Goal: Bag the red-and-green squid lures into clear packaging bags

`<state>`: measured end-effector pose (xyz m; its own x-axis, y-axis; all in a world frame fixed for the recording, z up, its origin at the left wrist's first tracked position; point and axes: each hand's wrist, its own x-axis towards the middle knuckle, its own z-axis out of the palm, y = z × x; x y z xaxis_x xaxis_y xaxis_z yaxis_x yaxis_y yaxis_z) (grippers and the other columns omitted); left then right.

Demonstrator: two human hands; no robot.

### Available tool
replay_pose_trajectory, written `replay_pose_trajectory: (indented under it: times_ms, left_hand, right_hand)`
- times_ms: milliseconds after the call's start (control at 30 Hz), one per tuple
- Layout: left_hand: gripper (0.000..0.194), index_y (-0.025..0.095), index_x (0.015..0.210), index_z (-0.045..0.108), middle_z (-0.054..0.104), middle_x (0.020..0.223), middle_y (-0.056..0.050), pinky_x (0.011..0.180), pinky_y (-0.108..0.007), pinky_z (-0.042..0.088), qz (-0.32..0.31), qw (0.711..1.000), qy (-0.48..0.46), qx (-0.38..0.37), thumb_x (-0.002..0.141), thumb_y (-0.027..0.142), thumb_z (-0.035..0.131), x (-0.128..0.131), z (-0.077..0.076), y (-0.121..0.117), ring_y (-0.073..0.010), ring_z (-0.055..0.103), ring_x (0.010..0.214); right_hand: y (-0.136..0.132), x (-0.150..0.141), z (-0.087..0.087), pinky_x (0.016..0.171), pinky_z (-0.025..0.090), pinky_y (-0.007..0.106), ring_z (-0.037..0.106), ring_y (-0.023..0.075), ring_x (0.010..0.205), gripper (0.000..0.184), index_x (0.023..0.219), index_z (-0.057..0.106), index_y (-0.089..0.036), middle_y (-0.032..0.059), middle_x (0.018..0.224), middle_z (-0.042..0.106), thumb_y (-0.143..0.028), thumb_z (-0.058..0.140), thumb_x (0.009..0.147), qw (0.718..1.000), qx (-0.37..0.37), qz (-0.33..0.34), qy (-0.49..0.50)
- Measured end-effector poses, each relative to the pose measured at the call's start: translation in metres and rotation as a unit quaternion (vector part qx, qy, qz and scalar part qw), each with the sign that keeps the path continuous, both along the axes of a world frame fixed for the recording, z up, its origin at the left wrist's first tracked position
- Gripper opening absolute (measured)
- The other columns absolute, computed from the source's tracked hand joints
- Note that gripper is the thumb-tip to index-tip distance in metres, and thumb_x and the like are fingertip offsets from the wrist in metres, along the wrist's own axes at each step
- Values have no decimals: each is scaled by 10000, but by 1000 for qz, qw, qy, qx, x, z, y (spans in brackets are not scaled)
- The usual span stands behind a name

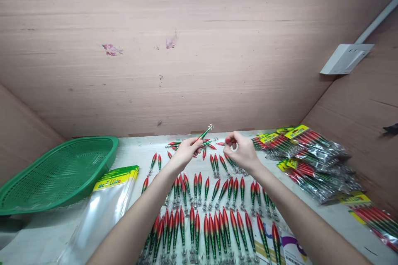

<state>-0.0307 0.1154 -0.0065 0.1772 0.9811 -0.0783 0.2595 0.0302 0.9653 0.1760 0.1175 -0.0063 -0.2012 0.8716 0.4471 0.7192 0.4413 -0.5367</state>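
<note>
My left hand (188, 151) is closed around a green-and-red fishing lure (204, 133), whose crown of hooks points up and to the right. A second lure (206, 143) shows just past my fingers; whether it is held or lies behind them I cannot tell. My right hand (241, 149) is pinched, thumb against fingers, with a small red bit at the fingertips that I cannot make out. Below both hands, rows of similar lures (214, 232) lie on the white table (124, 223), red noses away from me, hooks nearer. A loose cluster of lures lies behind my hands.
A green plastic basket (56, 174) stands at the left, beside a stack of clear bags (108, 194) with yellow-green headers. Filled lure packs (314, 149) are piled at the right. Behind rises a wooden board wall (199, 58) with a white socket box (346, 59).
</note>
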Motion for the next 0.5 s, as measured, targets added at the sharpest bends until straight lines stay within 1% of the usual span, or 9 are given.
replay_pose_trajectory:
  times_ms: [100,167,200,233,300,333,400,500]
  left_hand:
    - [396,129,1048,645,492,655,16,632,-244,398,-10,998,-70,-3,879,455,499,-13,3,-40,-103,456,618]
    - [433,149,1071,655,500,690,8,629,-242,381,-12,994,-104,-17,845,499,535,-18,4,-65,-103,445,628]
    - [434,161,1072,662,508,715,4,631,-240,375,-10,992,-126,-29,828,505,561,-20,4,-76,-100,440,633]
    - [427,172,1064,672,514,734,1,632,-239,370,-7,988,-148,-42,811,504,588,-21,4,-86,-96,434,633]
    - [400,184,1044,689,521,751,-1,630,-239,359,-2,981,-184,-63,790,487,628,-22,4,-100,-91,418,626]
    - [385,185,1033,694,519,742,0,626,-239,352,-2,978,-194,-69,788,477,637,-22,3,-105,-90,411,621]
    - [355,185,1021,698,505,710,9,618,-239,338,-3,976,-204,-72,800,456,637,-23,3,-111,-90,404,616]
    - [338,188,1032,697,485,675,21,612,-233,323,-4,972,-223,-75,813,439,634,-23,4,-118,-86,400,613]
  right_hand:
    - [-37,2,7,498,358,245,396,109,514,33,808,449,-218,-42,604,435,-250,448,801,993,-51,3,106]
    - [-57,4,13,457,326,239,352,101,475,107,805,459,-222,-66,553,366,-327,479,807,978,-110,34,175]
    - [-65,5,16,453,325,240,351,99,471,161,806,480,-219,-69,543,359,-373,526,794,961,-151,54,226]
    - [-72,5,18,455,329,244,364,99,476,221,808,507,-214,-68,541,371,-415,588,766,936,-196,72,285]
    - [-84,5,22,465,344,250,415,103,506,318,808,565,-202,-48,566,432,-453,713,682,869,-280,94,397]
    - [-88,5,22,472,356,252,445,108,529,342,809,590,-197,-33,590,465,-446,758,646,841,-308,95,435]
    - [-95,4,22,484,381,249,487,114,570,345,818,624,-191,-13,642,505,-413,799,620,813,-332,85,470]
    - [-101,5,19,496,410,238,511,104,586,334,837,639,-196,-11,698,524,-366,820,613,796,-336,72,498]
